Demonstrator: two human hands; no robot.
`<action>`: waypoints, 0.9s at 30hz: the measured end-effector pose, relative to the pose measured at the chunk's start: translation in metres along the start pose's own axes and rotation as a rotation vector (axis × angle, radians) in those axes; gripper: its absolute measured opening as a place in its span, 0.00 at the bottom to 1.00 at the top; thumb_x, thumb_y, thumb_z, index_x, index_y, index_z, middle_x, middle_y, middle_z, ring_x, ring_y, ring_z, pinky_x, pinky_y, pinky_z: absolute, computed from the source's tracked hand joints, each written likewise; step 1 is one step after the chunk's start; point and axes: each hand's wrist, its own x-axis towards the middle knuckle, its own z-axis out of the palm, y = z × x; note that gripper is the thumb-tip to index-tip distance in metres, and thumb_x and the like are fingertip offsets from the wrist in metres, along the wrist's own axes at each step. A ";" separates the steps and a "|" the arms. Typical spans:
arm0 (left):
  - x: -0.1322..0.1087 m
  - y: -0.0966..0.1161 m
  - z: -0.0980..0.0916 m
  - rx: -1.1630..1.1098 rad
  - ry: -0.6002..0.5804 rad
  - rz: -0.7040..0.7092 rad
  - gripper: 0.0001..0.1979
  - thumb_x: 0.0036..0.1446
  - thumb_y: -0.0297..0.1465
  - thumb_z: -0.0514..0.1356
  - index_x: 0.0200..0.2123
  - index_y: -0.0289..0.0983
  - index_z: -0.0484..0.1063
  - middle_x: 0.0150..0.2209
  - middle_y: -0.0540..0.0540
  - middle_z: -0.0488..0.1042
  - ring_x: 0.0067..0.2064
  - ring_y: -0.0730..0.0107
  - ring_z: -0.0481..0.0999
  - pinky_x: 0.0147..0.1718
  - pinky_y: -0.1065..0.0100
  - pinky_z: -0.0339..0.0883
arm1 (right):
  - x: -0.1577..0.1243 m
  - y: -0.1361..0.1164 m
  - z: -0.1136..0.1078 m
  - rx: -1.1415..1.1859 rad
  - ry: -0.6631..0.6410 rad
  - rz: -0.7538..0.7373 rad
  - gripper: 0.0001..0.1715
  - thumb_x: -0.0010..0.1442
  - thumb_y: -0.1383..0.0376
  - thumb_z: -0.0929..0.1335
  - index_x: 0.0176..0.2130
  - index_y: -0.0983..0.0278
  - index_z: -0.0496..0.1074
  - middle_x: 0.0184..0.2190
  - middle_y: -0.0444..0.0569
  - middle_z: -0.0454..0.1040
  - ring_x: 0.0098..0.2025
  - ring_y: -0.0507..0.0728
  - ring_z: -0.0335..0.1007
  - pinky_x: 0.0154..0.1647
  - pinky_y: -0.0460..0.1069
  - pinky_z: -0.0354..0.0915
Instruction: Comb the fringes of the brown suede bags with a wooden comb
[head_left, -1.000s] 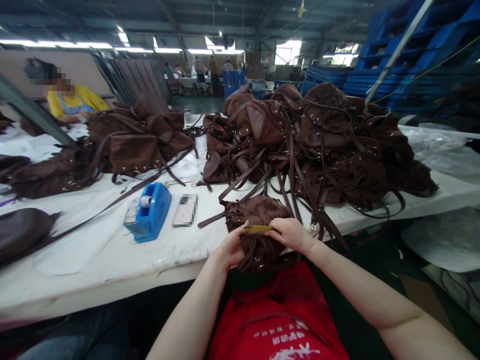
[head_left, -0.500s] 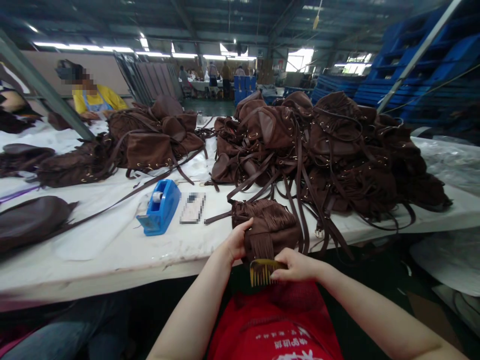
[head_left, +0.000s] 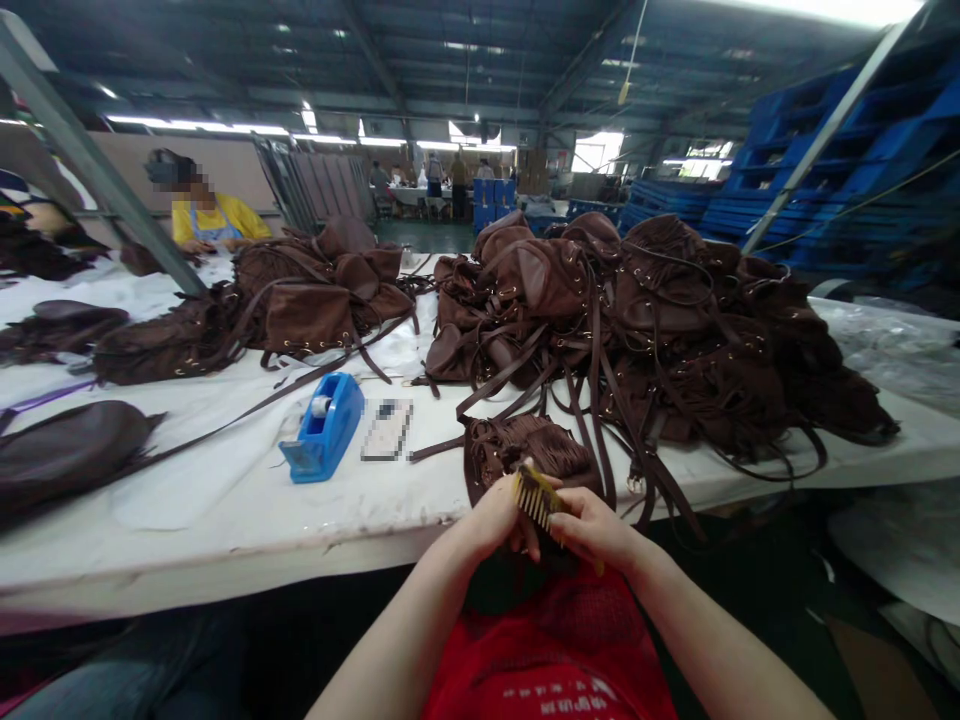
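Presently the wearer's right hand (head_left: pixel 596 525) is closed around one end of a yellow-brown comb (head_left: pixel 536 497), thumb and fingers on it, long teeth angled down and to the left. Left hand (head_left: pixel 495 515) lies at the comb's far end, against the near side of a brown fringed bag (head_left: pixel 536 440); fingers curled, but whether they grip fringe, comb or both cannot be told. Bag sits at the front edge of a white-covered counter (head_left: pixel 262 550), just beyond both hands, one strap (head_left: pixel 439 449) trailing left across the cover.

Left of the bag: a flat pale object (head_left: pixel 387 432), pixelated, and beside it a blue tape dispenser (head_left: pixel 330 430). Further left, a smooth dark brown pouch (head_left: pixel 75 445), its long strap running back toward a low pile of brown bags (head_left: pixel 307 315). Behind the worked bag, a larger heap of similar bags (head_left: pixel 547 275), straps and brass-coloured eyelets showing, some straps hanging over the counter's edge.

Across the counter, far left, a co-worker in yellow (head_left: pixel 251 222). Right background: stacked blue pallets (head_left: pixel 799 150). Wearer's garment (head_left: pixel 555 660) red with white lettering
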 end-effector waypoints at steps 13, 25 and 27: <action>0.025 -0.023 -0.005 -0.173 -0.111 -0.022 0.22 0.40 0.42 0.68 0.23 0.37 0.59 0.19 0.58 0.59 0.20 0.82 0.56 0.19 0.75 0.47 | -0.021 -0.026 0.001 -0.743 0.076 -0.021 0.20 0.57 0.53 0.68 0.24 0.66 0.68 0.19 0.39 0.62 0.22 0.49 0.55 0.22 0.45 0.47; 0.031 -0.033 0.007 0.861 0.483 0.103 0.06 0.47 0.23 0.54 0.25 0.39 0.66 0.24 0.51 0.69 0.27 0.72 0.67 0.28 0.71 0.55 | -0.024 -0.028 0.022 -1.046 0.169 0.197 0.20 0.57 0.51 0.68 0.25 0.63 0.71 0.22 0.45 0.72 0.23 0.52 0.63 0.22 0.47 0.46; 0.031 -0.032 0.008 0.923 0.487 0.065 0.06 0.49 0.24 0.54 0.27 0.39 0.69 0.26 0.49 0.72 0.29 0.69 0.70 0.29 0.70 0.56 | -0.024 -0.023 0.020 -1.032 0.177 0.221 0.20 0.57 0.51 0.68 0.25 0.63 0.71 0.21 0.44 0.72 0.22 0.52 0.62 0.22 0.47 0.45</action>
